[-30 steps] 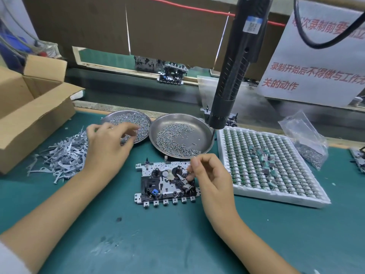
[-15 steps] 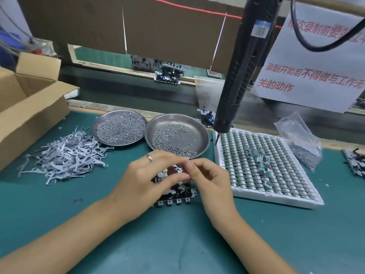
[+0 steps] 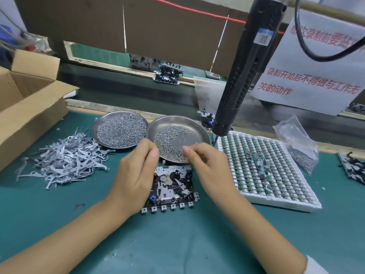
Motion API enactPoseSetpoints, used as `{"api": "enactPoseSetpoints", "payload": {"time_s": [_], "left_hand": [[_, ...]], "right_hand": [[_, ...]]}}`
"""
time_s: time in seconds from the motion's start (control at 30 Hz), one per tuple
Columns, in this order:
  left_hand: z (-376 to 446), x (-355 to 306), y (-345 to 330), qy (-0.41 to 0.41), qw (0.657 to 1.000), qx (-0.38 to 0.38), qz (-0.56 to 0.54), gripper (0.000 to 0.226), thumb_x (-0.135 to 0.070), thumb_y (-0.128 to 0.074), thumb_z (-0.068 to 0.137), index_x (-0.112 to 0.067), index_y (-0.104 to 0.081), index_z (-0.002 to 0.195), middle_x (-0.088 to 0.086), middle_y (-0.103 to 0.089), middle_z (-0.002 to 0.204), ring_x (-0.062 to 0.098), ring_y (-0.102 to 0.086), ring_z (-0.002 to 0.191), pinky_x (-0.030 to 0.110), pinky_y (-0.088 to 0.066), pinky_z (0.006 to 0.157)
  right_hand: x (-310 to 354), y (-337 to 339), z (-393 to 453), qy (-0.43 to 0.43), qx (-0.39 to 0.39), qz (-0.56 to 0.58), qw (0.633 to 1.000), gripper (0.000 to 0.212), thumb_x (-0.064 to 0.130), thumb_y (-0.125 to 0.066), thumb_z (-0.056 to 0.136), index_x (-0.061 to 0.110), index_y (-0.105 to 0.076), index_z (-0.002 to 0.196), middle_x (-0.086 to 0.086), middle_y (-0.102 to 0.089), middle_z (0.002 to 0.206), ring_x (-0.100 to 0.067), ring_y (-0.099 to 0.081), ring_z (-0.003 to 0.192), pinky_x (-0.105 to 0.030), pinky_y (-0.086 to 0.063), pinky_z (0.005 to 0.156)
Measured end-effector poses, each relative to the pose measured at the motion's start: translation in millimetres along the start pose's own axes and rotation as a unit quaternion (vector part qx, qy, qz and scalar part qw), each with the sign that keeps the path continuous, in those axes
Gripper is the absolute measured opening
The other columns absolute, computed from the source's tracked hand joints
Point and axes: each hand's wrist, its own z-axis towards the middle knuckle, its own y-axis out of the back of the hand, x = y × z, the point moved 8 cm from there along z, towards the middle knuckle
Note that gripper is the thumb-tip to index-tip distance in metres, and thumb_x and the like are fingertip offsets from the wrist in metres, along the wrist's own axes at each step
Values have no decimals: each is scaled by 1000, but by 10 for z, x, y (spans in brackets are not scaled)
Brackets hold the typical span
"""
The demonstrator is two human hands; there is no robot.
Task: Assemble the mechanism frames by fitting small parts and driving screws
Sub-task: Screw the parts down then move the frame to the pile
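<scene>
both hands had lifted off the mechanism frame [image 3: 171, 186] toward the right screw dish [image 3: 177, 139] just beyond it, the left hand [image 3: 136, 175] loosely curled, the right hand [image 3: 207, 167] nearer with fingers pressed together, on what i could not tell.

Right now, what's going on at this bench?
A person is putting together a small mechanism frame that lies on the green mat. The left hand rests over the frame's left side. The right hand hovers at the near rim of a metal dish of screws, fingers curled as if pinching something too small to make out. An electric screwdriver hangs unused above.
</scene>
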Motion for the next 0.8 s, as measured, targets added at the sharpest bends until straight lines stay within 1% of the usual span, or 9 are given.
{"api": "enactPoseSetpoints", "payload": {"time_s": [0.03, 0.1, 0.13, 0.2, 0.3, 0.37, 0.47, 0.63, 0.8], "left_hand": [[14, 33, 41, 10, 1000, -22, 3, 30, -37, -32, 95, -19, -41, 72, 1, -42, 62, 11, -40, 57, 28, -34, 57], [25, 66, 91, 19, 998, -50, 14, 38, -37, -33, 96, -11, -43, 70, 4, -41, 58, 17, -39, 55, 35, -33, 54], [26, 76, 101, 21, 998, -57, 16, 39, -36, -36, 97, -9, -46, 71, 3, -44, 58, 17, -41, 56, 34, -34, 55], [23, 103, 103, 25, 997, -64, 26, 30, -30, -46, 97, -9, -56, 78, -6, -52, 66, 11, -49, 64, 27, -39, 61], [17, 126, 94, 25, 997, -69, 37, 18, -23, -57, 93, -9, -68, 91, -14, -59, 83, -1, -54, 79, 12, -40, 72], [18, 125, 93, 29, 997, -74, 23, 20, -22, -60, 87, -9, -72, 95, -12, -62, 88, -3, -57, 84, 9, -40, 76], [18, 117, 101, 26, 996, -81, 13, 16, -16, -66, 83, -11, -74, 96, -10, -66, 91, -3, -60, 88, 7, -41, 82], [2, 133, 81, 34, 996, -82, 2, 16, -7, -74, 78, -14, -75, 92, -9, -69, 90, -1, -63, 85, 8, -43, 80], [-15, 148, 64, 45, 996, -76, -3, 16, -6, -76, 77, -16, -76, 88, -9, -70, 84, -2, -62, 76, 6, -42, 75]], "right_hand": [[5, -35, 109, 9, 15, -87, 996, 18, 27, -61, 93, 12, -70, 97, 0, -67, 89, -11, -59, 81, -33, -49, 79], [-88, -190, 316, -11, 93, -228, 969, 28, 23, -59, 94, 8, -63, 118, -6, -65, 110, -18, -60, 99, -36, -49, 89], [-172, -267, 391, -35, 137, -282, 949, 32, 22, -58, 94, 6, -61, 122, -10, -64, 115, -24, -59, 105, -37, -48, 91], [-273, -353, 485, -67, 181, -351, 916, 28, 18, -59, 94, 1, -63, 116, -16, -65, 111, -30, -60, 102, -36, -50, 88], [-301, -345, 569, -70, 161, -354, 918, 15, 5, -61, 88, -1, -70, 98, -17, -68, 100, -29, -65, 90, -37, -53, 84], [-292, -301, 570, -69, 138, -342, 927, 12, 6, -65, 86, 3, -74, 93, -15, -70, 94, -28, -66, 86, -37, -53, 82], [-302, -267, 529, -72, 121, -319, 937, 11, 11, -66, 88, 7, -75, 94, -13, -72, 92, -27, -66, 87, -36, -52, 83], [-326, -228, 499, -57, 104, -275, 954, 12, 11, -65, 89, 8, -75, 95, -9, -73, 90, -22, -65, 87, -33, -52, 82], [-325, -244, 468, -41, 97, -263, 959, 15, 7, -65, 88, 10, -74, 100, -7, -73, 97, -22, -64, 94, -36, -50, 87]]}}
